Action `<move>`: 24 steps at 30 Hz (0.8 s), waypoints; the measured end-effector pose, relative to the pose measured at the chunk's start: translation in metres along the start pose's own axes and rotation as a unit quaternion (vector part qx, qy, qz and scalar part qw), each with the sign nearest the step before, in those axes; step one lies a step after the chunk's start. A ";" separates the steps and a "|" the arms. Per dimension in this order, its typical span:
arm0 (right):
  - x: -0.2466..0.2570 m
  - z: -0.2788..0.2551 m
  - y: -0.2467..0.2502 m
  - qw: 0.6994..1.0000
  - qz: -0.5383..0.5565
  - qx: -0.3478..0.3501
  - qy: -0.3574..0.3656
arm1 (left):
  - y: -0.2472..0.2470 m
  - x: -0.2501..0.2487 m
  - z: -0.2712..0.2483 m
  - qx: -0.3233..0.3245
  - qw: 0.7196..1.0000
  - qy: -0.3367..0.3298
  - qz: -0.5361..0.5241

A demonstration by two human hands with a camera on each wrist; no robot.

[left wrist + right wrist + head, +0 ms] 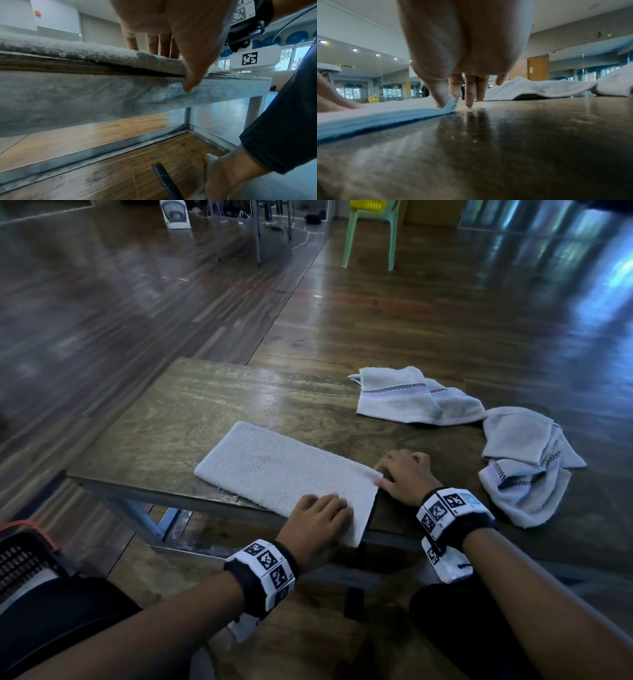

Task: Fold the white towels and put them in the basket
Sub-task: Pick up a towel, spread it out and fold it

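On the table (164, 419) in front of you lies a white towel (274, 470), folded into a long strip, its near end overhanging the edge. Your left hand (317, 522) presses flat on that end; your right hand (406, 474) pinches the corner. The basket (24, 556) sits low left, contents unclear.

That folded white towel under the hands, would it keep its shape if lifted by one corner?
Probably not. The folded towel is soft terry; its near end already droops over the table edge, so it would likely sag and unfold. The crumpled towels nearby suggest equally limp cloth. Likely light, unlikely to slide.
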State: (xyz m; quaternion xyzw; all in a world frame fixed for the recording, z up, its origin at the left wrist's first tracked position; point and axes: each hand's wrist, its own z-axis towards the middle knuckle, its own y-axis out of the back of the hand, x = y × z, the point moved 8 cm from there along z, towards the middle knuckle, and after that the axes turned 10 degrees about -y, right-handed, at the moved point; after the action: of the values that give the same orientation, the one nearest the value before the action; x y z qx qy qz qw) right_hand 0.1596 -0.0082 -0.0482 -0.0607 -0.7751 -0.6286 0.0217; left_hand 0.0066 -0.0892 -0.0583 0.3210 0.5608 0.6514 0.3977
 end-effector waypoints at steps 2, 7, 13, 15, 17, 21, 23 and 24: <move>-0.002 0.002 0.003 0.999 0.033 0.008 -0.015 | 0.009 0.001 0.004 -0.023 1.000 0.000 -0.017; -0.014 -0.004 0.044 0.941 0.333 0.043 -0.033 | 0.054 -0.012 0.013 -0.127 0.991 -0.004 -0.052; -0.012 -0.018 0.093 0.845 0.532 0.043 0.042 | 0.106 -0.005 0.005 -0.241 0.958 0.071 -0.137; -0.007 -0.019 0.095 0.835 0.543 0.072 0.055 | 0.106 0.006 0.000 -0.234 0.954 0.098 -0.160; -0.004 -0.017 0.093 0.818 0.563 0.106 0.047 | 0.105 0.018 -0.005 -0.231 0.950 0.117 -0.177; 0.003 -0.012 0.090 0.832 0.537 0.127 0.055 | 0.107 0.038 -0.020 -0.252 0.937 0.150 -0.190; 0.010 -0.010 0.094 0.851 0.508 0.107 0.080 | 0.106 0.048 -0.029 -0.261 0.929 0.167 -0.203; 0.016 -0.009 0.095 0.851 0.508 0.099 0.086 | 0.105 0.055 -0.034 -0.264 0.925 0.177 -0.208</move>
State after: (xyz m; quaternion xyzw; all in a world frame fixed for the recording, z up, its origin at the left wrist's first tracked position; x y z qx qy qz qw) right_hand 0.1547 0.0035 0.0477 -0.3896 -0.6895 -0.4521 0.4103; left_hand -0.0654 -0.0630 0.0384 -0.0399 0.4841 0.7246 0.4888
